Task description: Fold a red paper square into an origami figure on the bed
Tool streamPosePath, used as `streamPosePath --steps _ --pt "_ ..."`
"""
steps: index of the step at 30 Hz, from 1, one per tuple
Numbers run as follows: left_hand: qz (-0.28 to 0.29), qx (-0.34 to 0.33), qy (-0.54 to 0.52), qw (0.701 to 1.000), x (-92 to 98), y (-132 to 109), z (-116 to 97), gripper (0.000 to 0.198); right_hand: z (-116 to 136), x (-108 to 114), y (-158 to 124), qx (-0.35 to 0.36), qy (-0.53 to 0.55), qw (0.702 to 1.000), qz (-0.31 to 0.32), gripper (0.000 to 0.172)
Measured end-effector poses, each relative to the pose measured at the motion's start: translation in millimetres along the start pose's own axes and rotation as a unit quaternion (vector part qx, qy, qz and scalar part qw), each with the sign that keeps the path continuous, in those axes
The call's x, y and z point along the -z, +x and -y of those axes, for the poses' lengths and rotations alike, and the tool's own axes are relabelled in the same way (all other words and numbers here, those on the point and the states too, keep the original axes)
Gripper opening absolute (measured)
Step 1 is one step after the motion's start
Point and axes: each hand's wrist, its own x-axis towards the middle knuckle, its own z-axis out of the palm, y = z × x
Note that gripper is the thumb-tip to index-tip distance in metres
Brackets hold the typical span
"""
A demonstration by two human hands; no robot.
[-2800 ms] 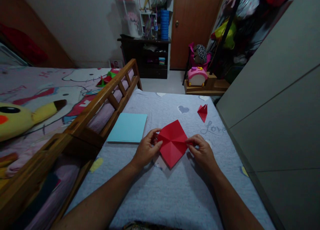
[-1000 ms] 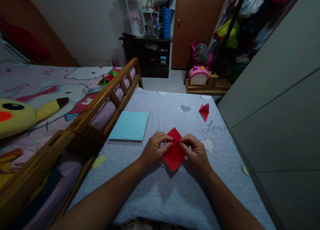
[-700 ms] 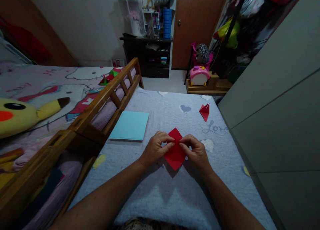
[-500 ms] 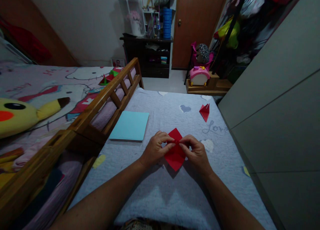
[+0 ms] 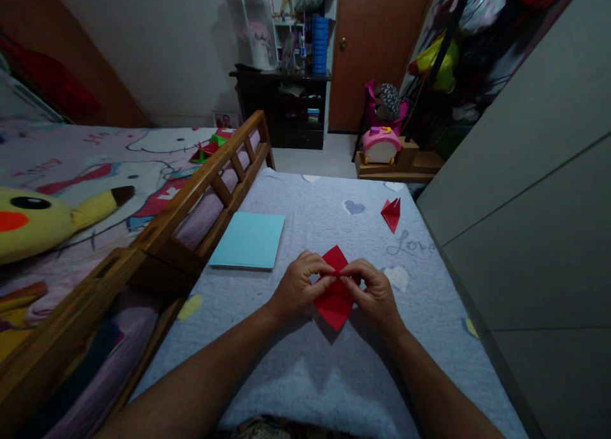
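Observation:
A folded red paper (image 5: 335,299) shaped like a narrow diamond lies on the grey bedspread (image 5: 305,375) in front of me. My left hand (image 5: 298,287) pinches its left side near the middle. On the other side, my right hand (image 5: 375,291) pinches the paper, and the fingertips of both hands almost meet over the centre crease. Both hands have curled fingers closed on the paper.
A light blue paper stack (image 5: 248,240) lies to the left, beside a wooden bed rail (image 5: 205,184). A small folded red piece (image 5: 391,214) sits farther back on the right. A grey cabinet wall (image 5: 525,191) runs along the right. A yellow plush toy (image 5: 42,219) lies on the neighbouring bed.
The wide, creased red sheet has been collapsed into a narrower diamond, and both hands have moved inward to its centre. In the last second the paper has shifted only slightly.

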Motion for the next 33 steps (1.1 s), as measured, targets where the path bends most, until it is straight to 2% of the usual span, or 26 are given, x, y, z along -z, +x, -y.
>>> streamPosePath --steps 8,18,21,27,33 --pt "-0.011 0.002 -0.008 1.000 0.4 -1.1 0.7 0.005 1.2 0.2 -1.6 0.004 -0.007 1.000 -0.001 0.009" --pt "0.004 0.002 -0.005 1.000 1.7 -0.3 -2.7 0.007 1.2 -0.2 -2.3 0.007 -0.009 1.000 0.010 0.008" --pt "0.004 0.030 -0.030 0.999 2.9 0.7 -4.6 0.010 2.8 1.8 -3.5 0.013 -0.013 1.000 0.011 0.007" --pt "-0.014 0.095 -0.098 0.991 4.2 1.5 -2.4 0.011 1.0 6.3 -5.2 0.003 0.006 1.000 0.014 0.015" --pt "-0.024 0.051 -0.100 0.993 4.1 -2.0 4.3 0.005 -6.6 4.3 -5.6 -0.012 -0.038 0.999 0.004 0.022"
